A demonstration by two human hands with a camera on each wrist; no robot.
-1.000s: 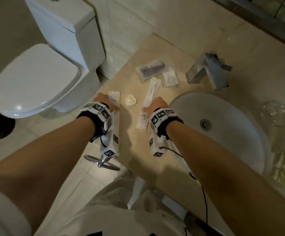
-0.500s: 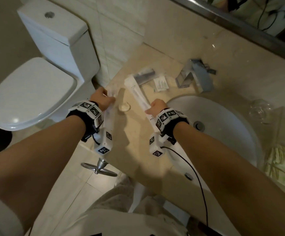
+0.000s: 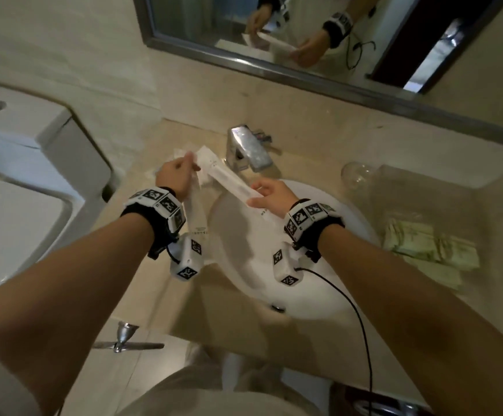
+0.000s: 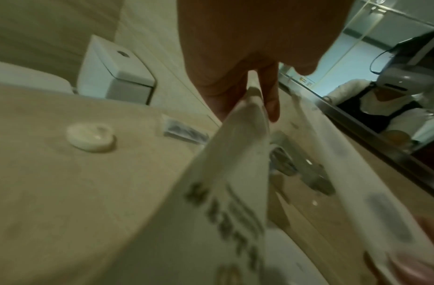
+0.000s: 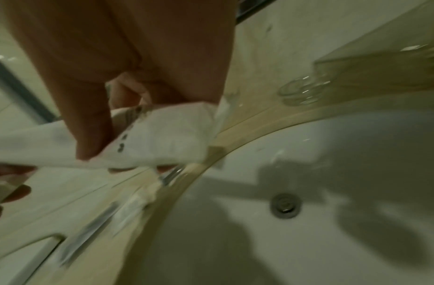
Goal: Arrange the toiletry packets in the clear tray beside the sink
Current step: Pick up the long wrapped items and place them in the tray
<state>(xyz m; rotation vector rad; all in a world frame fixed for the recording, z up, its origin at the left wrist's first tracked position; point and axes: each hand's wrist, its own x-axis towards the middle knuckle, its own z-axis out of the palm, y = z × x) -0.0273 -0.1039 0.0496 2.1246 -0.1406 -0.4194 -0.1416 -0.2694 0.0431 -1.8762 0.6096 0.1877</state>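
Both hands are raised over the left rim of the sink. My left hand (image 3: 184, 168) pinches the top of a long white packet (image 3: 195, 211) that hangs down past the wrist; the left wrist view shows this packet (image 4: 235, 158) gripped between thumb and fingers. My right hand (image 3: 257, 195) grips the near end of a second long white packet (image 3: 229, 177), which slants up-left towards the faucet and shows as a folded white end (image 5: 159, 142) in the right wrist view. The clear tray (image 3: 442, 190) stands right of the sink with greenish packets (image 3: 430, 249) inside.
A chrome faucet (image 3: 248, 151) stands behind the white sink (image 3: 274, 265). A clear glass (image 3: 357, 175) sits by the tray's left wall. On the counter left of the sink lie a round soap (image 4: 90, 137) and a dark packet (image 4: 184, 132). A toilet (image 3: 19, 190) stands at the left.
Both hands lifted their packets off the counter and moved right, over the sink's left rim. The view swung right, so the tray and mirror now show.
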